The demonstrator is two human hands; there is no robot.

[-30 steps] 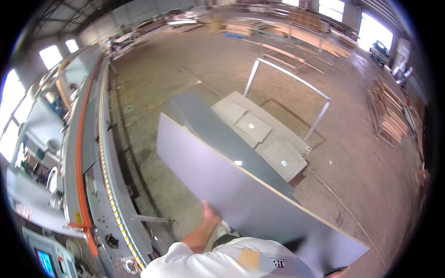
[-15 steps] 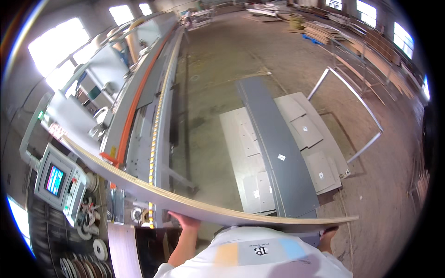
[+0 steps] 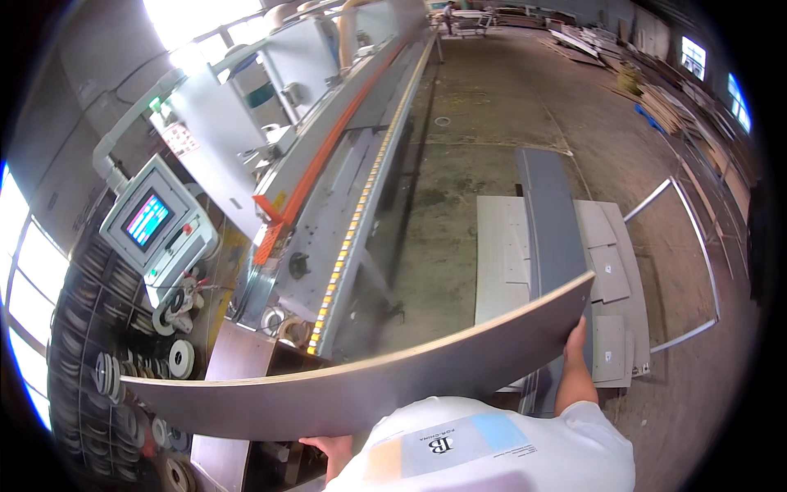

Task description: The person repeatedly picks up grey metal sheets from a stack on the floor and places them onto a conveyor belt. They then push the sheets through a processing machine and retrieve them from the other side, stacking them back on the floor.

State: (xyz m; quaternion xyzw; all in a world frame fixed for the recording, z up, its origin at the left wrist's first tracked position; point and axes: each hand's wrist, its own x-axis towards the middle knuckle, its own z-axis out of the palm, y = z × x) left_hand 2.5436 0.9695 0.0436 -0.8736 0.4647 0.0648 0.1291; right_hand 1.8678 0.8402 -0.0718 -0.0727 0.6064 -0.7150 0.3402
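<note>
A long board (image 3: pixel 385 383) with a dark grey face and a pale, layered raw edge stretches across in front of my body. My left hand (image 3: pixel 332 447) holds its lower edge left of my chest, the fingers partly hidden behind it. At the board's right end, which is raised higher than the left, my right hand (image 3: pixel 576 340) grips the end edge, with some fingers out of sight. The far left end of the board is in front of spools of edging tape (image 3: pixel 106 375).
A long edging machine (image 3: pixel 328 164) with an orange rail runs ahead on the left, its control panel (image 3: pixel 152 221) nearer me. A low cabinet (image 3: pixel 238 353) stands beneath the board. Stacked grey panels (image 3: pixel 557 221) lie ahead right, beside a metal frame (image 3: pixel 697 246). A person (image 3: pixel 448 16) is far off.
The board has tilted: its right end has risen with my right hand, and its left end has dropped from beside the control panel to the tape spools. My view has swung left.
</note>
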